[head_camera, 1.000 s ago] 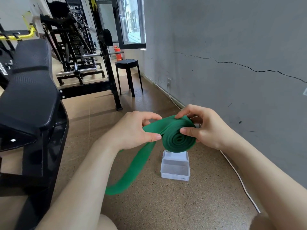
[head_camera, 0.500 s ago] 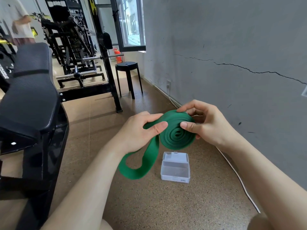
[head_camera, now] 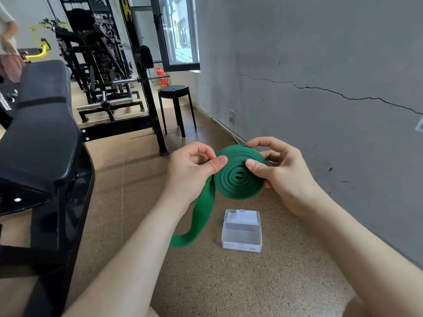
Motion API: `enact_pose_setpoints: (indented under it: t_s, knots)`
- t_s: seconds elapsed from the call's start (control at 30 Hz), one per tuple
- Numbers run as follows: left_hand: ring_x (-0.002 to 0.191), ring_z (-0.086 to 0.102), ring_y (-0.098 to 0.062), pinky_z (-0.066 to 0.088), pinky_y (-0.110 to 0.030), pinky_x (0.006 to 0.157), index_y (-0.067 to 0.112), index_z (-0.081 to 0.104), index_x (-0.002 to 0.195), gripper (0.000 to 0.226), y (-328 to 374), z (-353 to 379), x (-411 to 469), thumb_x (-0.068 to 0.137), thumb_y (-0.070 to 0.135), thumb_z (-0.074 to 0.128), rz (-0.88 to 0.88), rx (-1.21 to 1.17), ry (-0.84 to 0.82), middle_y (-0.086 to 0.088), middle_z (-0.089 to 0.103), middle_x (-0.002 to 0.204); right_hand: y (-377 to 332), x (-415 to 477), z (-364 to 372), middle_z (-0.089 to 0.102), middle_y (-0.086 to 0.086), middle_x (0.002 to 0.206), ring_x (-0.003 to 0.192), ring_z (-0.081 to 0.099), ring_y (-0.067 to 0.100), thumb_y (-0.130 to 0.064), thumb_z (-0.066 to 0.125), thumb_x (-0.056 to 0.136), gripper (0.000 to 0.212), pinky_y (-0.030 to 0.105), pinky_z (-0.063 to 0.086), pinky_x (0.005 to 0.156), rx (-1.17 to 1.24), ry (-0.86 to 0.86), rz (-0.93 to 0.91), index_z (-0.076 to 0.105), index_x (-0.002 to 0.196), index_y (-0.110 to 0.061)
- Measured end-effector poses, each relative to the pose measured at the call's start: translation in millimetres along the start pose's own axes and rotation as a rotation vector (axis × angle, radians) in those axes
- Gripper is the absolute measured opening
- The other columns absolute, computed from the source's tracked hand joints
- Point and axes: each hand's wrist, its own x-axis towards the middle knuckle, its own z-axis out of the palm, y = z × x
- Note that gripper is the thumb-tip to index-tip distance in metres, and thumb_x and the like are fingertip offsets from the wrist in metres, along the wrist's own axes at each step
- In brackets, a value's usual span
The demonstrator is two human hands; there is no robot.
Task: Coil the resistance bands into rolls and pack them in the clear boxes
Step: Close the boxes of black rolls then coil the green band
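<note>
Both hands hold a green resistance band (head_camera: pixel 238 177) in the air above the floor (head_camera: pixel 251 282). Most of the band is wound into a flat spiral roll whose face is turned toward the camera. The right hand (head_camera: pixel 283 172) grips the roll from the right, its thumb pressed on the near face close to the centre and its fingers curled over the top rim and behind. The left hand (head_camera: pixel 190 172) pinches the band at the roll's left edge between the thumb and curled fingers, just where the unwound length leaves the spiral. That loose tail (head_camera: pixel 201 216) hangs down and to the left, curling at its lower end beside the left forearm (whether it touches the floor cannot be told).

Below the roll and a little nearer, a clear box (head_camera: pixel 242 234) sits on the speckled brown floor, apart from the band, and its lid looks swung up on the far side.

A grey wall (head_camera: pixel 320 53) with a long dark crack (head_camera: pixel 332 91) runs along the right. On the left stands a black padded bench (head_camera: pixel 41 133), with black gym racks (head_camera: pixel 103 65) farther back. A black stool (head_camera: pixel 175 92) stands near the wall below a window (head_camera: pixel 180 30), and a red fire extinguisher (head_camera: pixel 163 78) stands behind it. At the far left edge, part of another person (head_camera: pixel 8 42) shows, blurred.
</note>
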Motion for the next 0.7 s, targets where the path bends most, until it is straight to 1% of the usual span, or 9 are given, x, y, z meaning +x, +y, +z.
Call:
enact_pose_setpoints:
  t_s: [0.07,0.13,0.17,0.23,0.3,0.37,0.5,0.57,0.7]
  knots:
    - [0.069,0.058,-0.023,0.05,-0.037,0.071,0.01,0.064,0.079,0.015,1,0,-1,0.078,0.016,0.077,0.011,0.0,-0.029,-0.023,0.063,0.076,0,0,1,0.063,0.018,0.082,0.062,0.059,0.013,-0.002,0.069,0.084,0.023,0.022,0.044,0.049,0.051,0.033,0.022,0.067,0.099,-0.02]
    - [0.08,0.067,-0.027,0.054,-0.042,0.079,0.015,0.065,0.088,0.013,1,-2,-1,0.08,0.017,0.075,0.013,-0.019,-0.086,-0.016,0.069,0.087,0,1,2,0.066,0.025,0.088,0.072,0.064,0.025,-0.002,0.068,0.085,0.024,0.033,0.049,0.06,0.127,0.065,0.053,0.066,0.102,-0.019]
    - [0.087,0.068,-0.026,0.056,-0.041,0.081,0.019,0.066,0.092,0.015,1,-3,-1,0.08,0.015,0.075,0.006,-0.047,-0.118,-0.01,0.07,0.092,0,1,2,0.067,0.026,0.091,0.074,0.066,0.027,-0.001,0.066,0.086,0.024,0.036,0.051,0.062,0.176,0.087,0.071,0.065,0.103,-0.018]
    - [0.092,0.069,-0.025,0.057,-0.04,0.083,0.023,0.068,0.096,0.022,2,-1,0,0.079,0.01,0.074,-0.021,-0.117,-0.134,-0.004,0.07,0.096,-2,1,3,0.067,0.023,0.089,0.068,0.067,0.022,0.001,0.064,0.087,0.026,0.029,0.051,0.054,0.266,0.128,0.098,0.064,0.107,-0.016]
    - [0.087,0.07,-0.025,0.058,-0.04,0.08,0.018,0.07,0.097,0.024,4,1,0,0.078,0.004,0.072,-0.077,-0.225,-0.092,-0.006,0.071,0.093,-4,-1,6,0.066,0.016,0.082,0.058,0.064,0.013,0.002,0.062,0.088,0.026,0.02,0.045,0.045,0.339,0.148,0.117,0.062,0.109,-0.014]
    - [0.083,0.07,-0.026,0.058,-0.04,0.079,0.012,0.07,0.097,0.024,5,3,1,0.077,-0.002,0.071,-0.116,-0.284,-0.048,-0.009,0.073,0.089,-5,-5,11,0.064,0.009,0.075,0.051,0.06,0.006,0.002,0.061,0.089,0.024,0.015,0.04,0.041,0.37,0.16,0.14,0.06,0.107,-0.014]
    - [0.079,0.07,-0.026,0.059,-0.039,0.076,0.009,0.07,0.091,0.024,4,-1,2,0.077,-0.009,0.068,-0.145,-0.282,-0.024,-0.012,0.074,0.084,-5,-7,16,0.061,0.006,0.076,0.043,0.053,0.0,-0.001,0.062,0.09,0.023,0.014,0.036,0.038,0.337,0.145,0.205,0.055,0.102,-0.019]
    - [0.077,0.07,-0.026,0.059,-0.038,0.072,0.011,0.069,0.09,0.026,6,-6,3,0.076,-0.011,0.068,-0.141,-0.248,-0.055,-0.01,0.074,0.083,-5,-6,15,0.062,0.004,0.076,0.043,0.052,0.0,-0.001,0.063,0.089,0.024,0.015,0.037,0.04,0.313,0.125,0.213,0.055,0.102,-0.02]
    - [0.077,0.071,-0.026,0.059,-0.039,0.07,0.012,0.064,0.098,0.031,9,-16,4,0.076,-0.008,0.07,-0.141,-0.13,-0.156,-0.01,0.074,0.087,-7,-6,12,0.06,-0.001,0.067,0.043,0.049,0.001,-0.002,0.064,0.088,0.027,0.018,0.034,0.042,0.292,0.099,0.21,0.055,0.106,-0.019]
